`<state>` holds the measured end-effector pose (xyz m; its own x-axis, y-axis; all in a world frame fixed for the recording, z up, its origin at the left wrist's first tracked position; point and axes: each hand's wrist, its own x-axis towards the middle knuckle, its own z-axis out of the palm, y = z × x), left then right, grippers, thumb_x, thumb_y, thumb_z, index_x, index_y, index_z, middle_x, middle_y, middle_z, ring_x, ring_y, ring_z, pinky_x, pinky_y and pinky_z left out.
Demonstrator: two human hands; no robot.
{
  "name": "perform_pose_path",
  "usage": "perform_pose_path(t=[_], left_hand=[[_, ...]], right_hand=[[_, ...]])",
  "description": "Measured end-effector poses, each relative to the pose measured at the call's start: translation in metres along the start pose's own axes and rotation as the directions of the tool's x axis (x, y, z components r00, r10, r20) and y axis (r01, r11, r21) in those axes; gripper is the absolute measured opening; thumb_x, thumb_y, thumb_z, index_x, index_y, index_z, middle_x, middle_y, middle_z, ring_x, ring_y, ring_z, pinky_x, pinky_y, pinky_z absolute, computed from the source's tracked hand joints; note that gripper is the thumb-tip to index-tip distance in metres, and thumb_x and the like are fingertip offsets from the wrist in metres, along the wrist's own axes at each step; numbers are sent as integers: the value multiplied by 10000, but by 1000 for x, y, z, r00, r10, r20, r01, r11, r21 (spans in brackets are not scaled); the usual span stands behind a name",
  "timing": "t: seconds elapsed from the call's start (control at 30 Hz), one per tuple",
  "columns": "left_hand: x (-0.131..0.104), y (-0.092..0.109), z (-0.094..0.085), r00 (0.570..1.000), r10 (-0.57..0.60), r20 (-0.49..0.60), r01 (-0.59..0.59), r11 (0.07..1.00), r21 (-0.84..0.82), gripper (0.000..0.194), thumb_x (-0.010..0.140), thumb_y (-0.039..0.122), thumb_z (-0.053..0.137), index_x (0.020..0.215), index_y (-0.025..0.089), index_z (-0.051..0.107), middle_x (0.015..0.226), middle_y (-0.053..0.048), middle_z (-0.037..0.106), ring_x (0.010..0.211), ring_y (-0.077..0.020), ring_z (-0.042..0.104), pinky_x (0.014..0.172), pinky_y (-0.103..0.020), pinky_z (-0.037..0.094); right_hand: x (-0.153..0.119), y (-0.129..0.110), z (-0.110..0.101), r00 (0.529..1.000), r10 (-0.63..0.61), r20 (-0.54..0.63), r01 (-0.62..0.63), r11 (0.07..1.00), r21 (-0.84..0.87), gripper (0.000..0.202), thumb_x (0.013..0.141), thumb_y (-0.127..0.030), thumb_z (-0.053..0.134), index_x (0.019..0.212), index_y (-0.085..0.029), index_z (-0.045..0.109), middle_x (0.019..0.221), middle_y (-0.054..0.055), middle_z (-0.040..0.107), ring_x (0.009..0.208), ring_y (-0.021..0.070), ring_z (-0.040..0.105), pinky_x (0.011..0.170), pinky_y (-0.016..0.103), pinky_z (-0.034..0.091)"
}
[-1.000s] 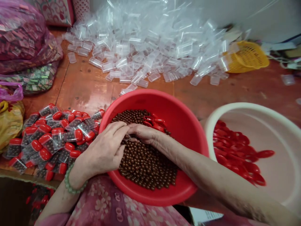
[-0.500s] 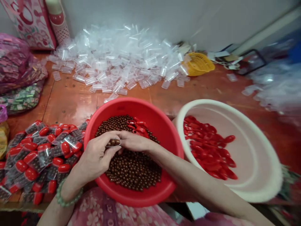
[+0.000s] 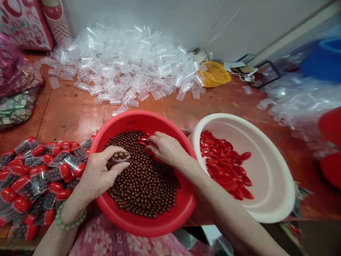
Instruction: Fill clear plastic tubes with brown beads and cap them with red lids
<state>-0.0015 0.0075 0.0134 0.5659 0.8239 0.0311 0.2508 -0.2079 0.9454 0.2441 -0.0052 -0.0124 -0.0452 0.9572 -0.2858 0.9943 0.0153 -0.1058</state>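
Note:
My left hand is closed around a small clear plastic container, its open top facing right. Brown balls show in its mouth. Over the red basin, my right hand has its fingers curled down onto red plastic caps; the fingertips are partly hidden. Those caps lie on a heap of brown balls inside the basin. To the right, a white basin holds many more red caps.
Filled containers with red caps are piled at the left. Along the wall lies a heap of empty clear containers, beside a yellow basket. A purple plastic bag stands far left, a blue tub far right.
My right hand has moved away from the container to the right, onto the red caps. My left hand still holds the filled container. The view has shifted slightly right.

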Motion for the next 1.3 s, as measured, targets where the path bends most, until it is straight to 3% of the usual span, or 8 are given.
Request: perform_pose_path(t=[0.27, 0.47, 0.57, 0.67, 0.77, 0.97, 1.13, 1.3], left_hand=[[6, 0, 5, 982, -179, 54, 187, 937, -297, 182, 826, 250, 649, 984, 161, 668, 915, -44, 725, 845, -153, 674, 782, -266, 526], [5, 1, 4, 968, -233, 88, 245, 826, -507, 210, 824, 240, 605, 1008, 141, 592, 848, -36, 674, 762, -113, 626, 731, -244, 509], [3, 0, 5, 960, -247, 134, 278, 769, -576, 192, 801, 225, 619, 969, 142, 581, 851, -35, 667, 756, -106, 620, 734, -241, 503], [3, 0, 6, 956, -261, 134, 287, 731, -619, 189, 771, 213, 646, 934, 141, 581, 849, -31, 661, 755, -103, 618, 737, -241, 491], [2, 0, 6, 954, -266, 140, 290, 694, -659, 231, 748, 229, 672, 938, 140, 576, 840, -26, 647, 752, -108, 617, 711, -238, 479], [1, 0, 6, 954, -283, 98, 287, 766, -575, 246, 739, 235, 689, 954, 144, 613, 783, 3, 619, 729, -103, 574, 724, -241, 448], [3, 2, 5, 946, -307, 103, 311, 774, -552, 233, 777, 257, 654, 967, 131, 603, 787, -7, 619, 721, -113, 579, 730, -258, 457], [4, 2, 6, 971, -218, 95, 236, 833, -501, 199, 797, 219, 632, 977, 139, 611, 884, -19, 623, 820, -119, 569, 800, -260, 439]], right_hand=[[12, -14, 25, 1000, -10, 10, 10, 998, -65, 199, 910, -227, 496, 926, -130, 669, 947, 161, 628, 880, 261, 601, 759, 352, 454], [10, -16, 24, 998, -6, -62, 7, 1000, 7, 182, 917, -226, 461, 819, -153, 596, 859, 137, 641, 819, 237, 594, 760, 349, 447], [7, -15, 23, 998, 21, -66, -4, 970, 245, 174, 927, -297, 451, 825, -184, 536, 727, 51, 620, 658, 178, 571, 624, 291, 442], [2, -17, 18, 999, 44, -17, -19, 697, 717, 199, 887, -398, 514, 924, -203, 524, 683, -12, 579, 590, 142, 530, 554, 257, 424], [-5, -26, 5, 998, 60, -11, -17, 451, 892, 264, 836, -429, 593, 966, -201, 570, 741, 4, 606, 666, 145, 555, 616, 268, 445], [-14, -49, -22, 998, -21, -62, 65, 273, 960, 307, 848, -412, 617, 1077, -208, 630, 707, -6, 620, 663, 141, 567, 658, 279, 460], [-10, -55, -16, 998, -13, -58, 60, 151, 987, 330, 811, -417, 671, 1078, -224, 697, 804, 9, 672, 663, 121, 568, 653, 261, 472], [-13, -56, -14, 1000, -19, -13, 14, 59, 998, 338, 837, -444, 652, 1108, -255, 725, 970, 37, 741, 909, 175, 662, 902, 326, 493]])
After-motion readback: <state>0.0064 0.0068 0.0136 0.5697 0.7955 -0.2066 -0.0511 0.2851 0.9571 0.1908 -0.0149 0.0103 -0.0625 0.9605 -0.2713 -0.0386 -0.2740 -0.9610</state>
